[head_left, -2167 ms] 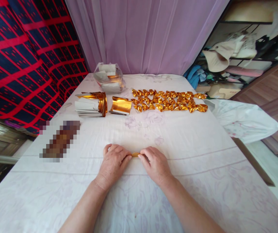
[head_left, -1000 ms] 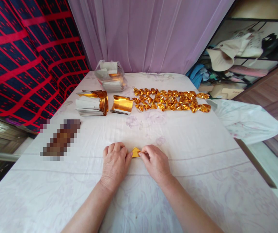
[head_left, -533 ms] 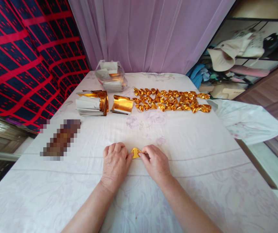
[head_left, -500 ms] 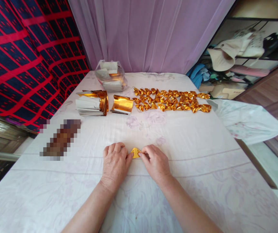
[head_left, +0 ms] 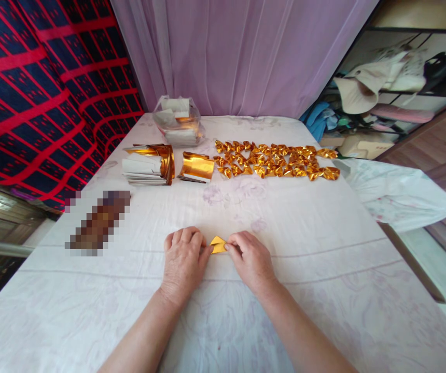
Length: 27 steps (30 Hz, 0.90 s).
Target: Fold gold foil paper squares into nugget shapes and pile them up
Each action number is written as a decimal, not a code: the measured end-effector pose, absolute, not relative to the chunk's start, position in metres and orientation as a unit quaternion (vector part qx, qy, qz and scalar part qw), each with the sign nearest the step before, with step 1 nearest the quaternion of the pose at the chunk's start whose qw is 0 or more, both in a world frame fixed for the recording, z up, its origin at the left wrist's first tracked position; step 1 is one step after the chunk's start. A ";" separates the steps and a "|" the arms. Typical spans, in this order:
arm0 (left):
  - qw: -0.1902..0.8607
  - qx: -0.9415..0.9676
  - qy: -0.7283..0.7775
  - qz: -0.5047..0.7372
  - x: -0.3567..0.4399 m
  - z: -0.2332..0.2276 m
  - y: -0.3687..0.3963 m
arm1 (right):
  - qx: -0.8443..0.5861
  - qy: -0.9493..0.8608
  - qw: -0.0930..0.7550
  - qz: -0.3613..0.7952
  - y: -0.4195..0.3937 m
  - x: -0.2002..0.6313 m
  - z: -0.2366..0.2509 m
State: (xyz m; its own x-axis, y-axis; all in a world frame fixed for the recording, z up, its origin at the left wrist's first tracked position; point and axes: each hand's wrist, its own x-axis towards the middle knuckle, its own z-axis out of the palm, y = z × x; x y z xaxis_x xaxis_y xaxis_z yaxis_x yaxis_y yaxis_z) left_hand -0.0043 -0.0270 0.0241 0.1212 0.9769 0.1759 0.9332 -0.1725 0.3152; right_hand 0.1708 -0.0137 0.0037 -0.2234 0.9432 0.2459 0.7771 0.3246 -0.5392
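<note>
Between my hands, on the cloth-covered table, lies a small folded piece of gold foil paper with a raised peak at its far side. My left hand pinches its left end, with the thumb along the near edge. At the right end, my right hand grips it between thumb and forefinger. Several rows of folded gold foil pieces sit farther back. To their left are a short stack of gold foil sheets and a thicker bundle of sheets showing pale backs.
A clear plastic bag with more sheets stands at the back left. Something pixelated lies left of my hands. A purple curtain hangs behind the table. Shelves with a cap and shoes are at the right, beside a white cloth bundle.
My hands have moved slightly apart along the folded paper. Its front now shows a horizontal crease or slit where the near flap has shifted. The other things stay in place.
</note>
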 end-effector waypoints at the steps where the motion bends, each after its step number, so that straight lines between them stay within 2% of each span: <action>1: 0.066 0.748 0.636 0.178 -0.005 0.023 -0.027 | -0.559 -0.767 0.274 0.156 -0.014 0.171 0.004; 9: 0.072 0.761 0.612 0.204 -0.008 0.013 -0.025 | -0.536 -0.795 0.250 0.137 -0.015 0.175 0.002; 22: -0.010 0.783 0.607 0.137 -0.001 0.015 -0.030 | -0.489 -0.871 0.047 -0.027 -0.018 0.173 0.014; 27: -0.020 0.776 0.616 0.135 0.000 0.015 -0.031 | -0.441 -0.896 0.018 -0.046 -0.019 0.187 0.018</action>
State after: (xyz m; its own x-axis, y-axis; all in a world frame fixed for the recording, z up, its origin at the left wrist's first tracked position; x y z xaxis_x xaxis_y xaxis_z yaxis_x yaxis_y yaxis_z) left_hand -0.0003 -0.0311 0.0150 0.2056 0.9502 0.2342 0.9610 -0.2413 0.1353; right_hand 0.1866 -0.0189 0.0179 -0.6099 0.7892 0.0724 0.7924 0.6064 0.0658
